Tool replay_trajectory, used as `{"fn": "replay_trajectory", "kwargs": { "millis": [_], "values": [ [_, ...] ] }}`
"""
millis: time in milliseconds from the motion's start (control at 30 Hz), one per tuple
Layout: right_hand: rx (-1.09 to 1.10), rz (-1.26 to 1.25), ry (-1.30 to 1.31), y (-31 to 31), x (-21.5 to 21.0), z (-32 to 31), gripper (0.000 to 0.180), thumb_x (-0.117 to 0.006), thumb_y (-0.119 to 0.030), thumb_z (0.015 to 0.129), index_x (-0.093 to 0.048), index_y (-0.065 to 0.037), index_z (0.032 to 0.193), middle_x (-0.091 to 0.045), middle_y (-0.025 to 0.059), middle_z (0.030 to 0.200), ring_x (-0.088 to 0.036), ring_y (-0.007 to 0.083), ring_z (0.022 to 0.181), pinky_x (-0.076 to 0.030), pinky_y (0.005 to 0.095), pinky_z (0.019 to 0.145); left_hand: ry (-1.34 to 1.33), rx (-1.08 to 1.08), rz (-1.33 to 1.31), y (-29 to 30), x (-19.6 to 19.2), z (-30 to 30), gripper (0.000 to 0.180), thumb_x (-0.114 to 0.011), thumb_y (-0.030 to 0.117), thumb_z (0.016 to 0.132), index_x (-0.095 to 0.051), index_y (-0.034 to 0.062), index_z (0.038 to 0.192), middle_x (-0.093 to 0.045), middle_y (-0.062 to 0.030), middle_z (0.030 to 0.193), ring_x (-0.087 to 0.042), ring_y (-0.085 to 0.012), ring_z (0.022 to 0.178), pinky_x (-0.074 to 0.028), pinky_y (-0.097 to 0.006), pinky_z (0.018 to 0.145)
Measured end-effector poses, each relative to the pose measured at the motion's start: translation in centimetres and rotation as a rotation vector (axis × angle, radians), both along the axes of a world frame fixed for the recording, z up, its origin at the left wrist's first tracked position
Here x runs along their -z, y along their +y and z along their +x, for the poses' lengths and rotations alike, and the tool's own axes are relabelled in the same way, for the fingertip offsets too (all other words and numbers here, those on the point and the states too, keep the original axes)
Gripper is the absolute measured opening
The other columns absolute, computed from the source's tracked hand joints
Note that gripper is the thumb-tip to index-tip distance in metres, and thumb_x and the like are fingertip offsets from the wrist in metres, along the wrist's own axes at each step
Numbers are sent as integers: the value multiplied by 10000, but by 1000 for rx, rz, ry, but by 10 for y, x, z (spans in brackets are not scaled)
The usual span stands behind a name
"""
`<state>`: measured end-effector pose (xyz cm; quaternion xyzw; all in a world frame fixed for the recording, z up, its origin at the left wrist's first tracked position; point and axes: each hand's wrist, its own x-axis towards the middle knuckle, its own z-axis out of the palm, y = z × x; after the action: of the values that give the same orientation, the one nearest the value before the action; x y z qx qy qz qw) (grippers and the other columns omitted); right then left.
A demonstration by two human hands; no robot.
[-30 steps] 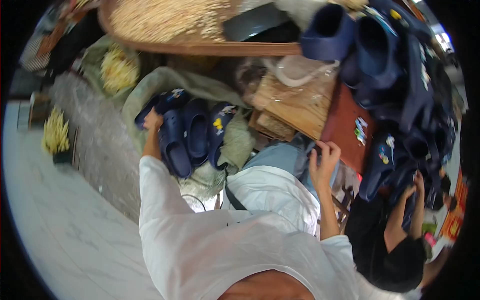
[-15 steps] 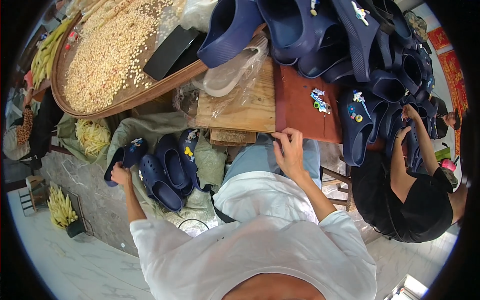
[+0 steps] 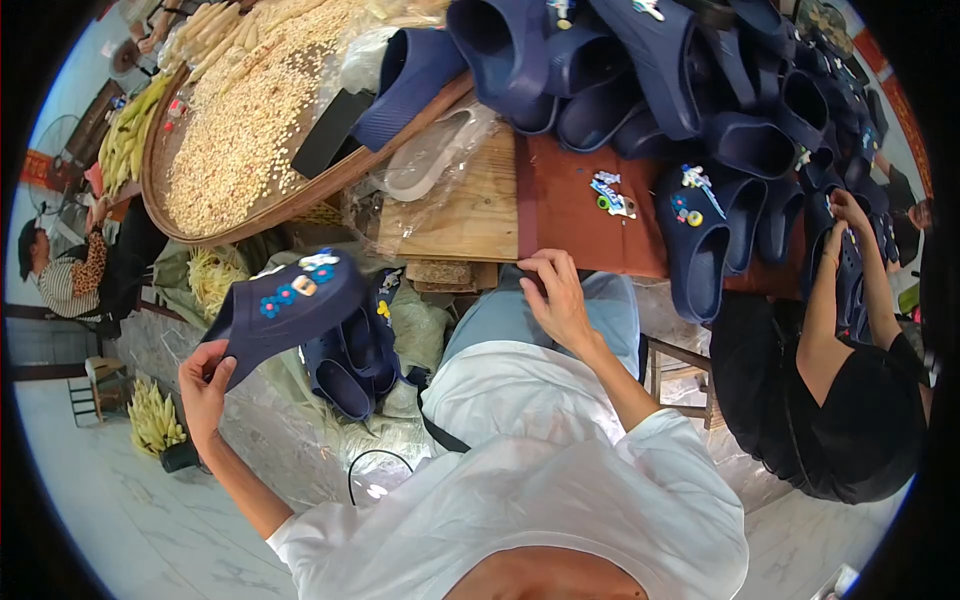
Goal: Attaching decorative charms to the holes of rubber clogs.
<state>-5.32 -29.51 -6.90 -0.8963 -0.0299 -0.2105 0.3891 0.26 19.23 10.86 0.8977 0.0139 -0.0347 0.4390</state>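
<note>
A white short-sleeved shirt (image 3: pixel 560 480), a dark strap (image 3: pixel 445 437) across its front, light blue trousers (image 3: pixel 500 315) above it.

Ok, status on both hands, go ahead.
Left hand grips navy clog, lifted. Right hand rests at table edge, empty. Nothing between them.

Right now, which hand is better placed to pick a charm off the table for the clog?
Right. The right hand rests empty at the table edge near the loose charms; the left hand already grips the navy clog.
</note>
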Motion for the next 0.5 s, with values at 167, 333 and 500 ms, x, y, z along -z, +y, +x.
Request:
{"fn": "replay_trajectory", "kwargs": {
  "millis": [167,333,500],
  "values": [
    [59,393,58,-14,-25,-14,189,-586,-47,936,-595,-14,1121,-542,124,1064,-600,226,877,-489,334,774,-44,278,-48,-120,-6,5,186,-675,-61,798,-680,-39,983,-623,11,836,-554,-55,753,-440,-197,682],
    [167,519,10,-33,-38,-23,208,-526,-90,990,-566,17,1164,-545,111,1083,-620,186,864,-509,302,750,-173,414,-110,-226,17,7,185,-662,-51,801,-683,-25,984,-645,-59,813,-609,-119,724,-475,-240,677],
    [173,426,-6,-49,-39,-3,272,-531,-102,988,-536,21,1231,-548,152,1167,-620,233,1032,-523,326,849,-377,300,-58,-284,60,-1,190,-675,-12,794,-697,18,980,-648,-132,818,-634,-269,739,-490,-323,686]
  ]
}}
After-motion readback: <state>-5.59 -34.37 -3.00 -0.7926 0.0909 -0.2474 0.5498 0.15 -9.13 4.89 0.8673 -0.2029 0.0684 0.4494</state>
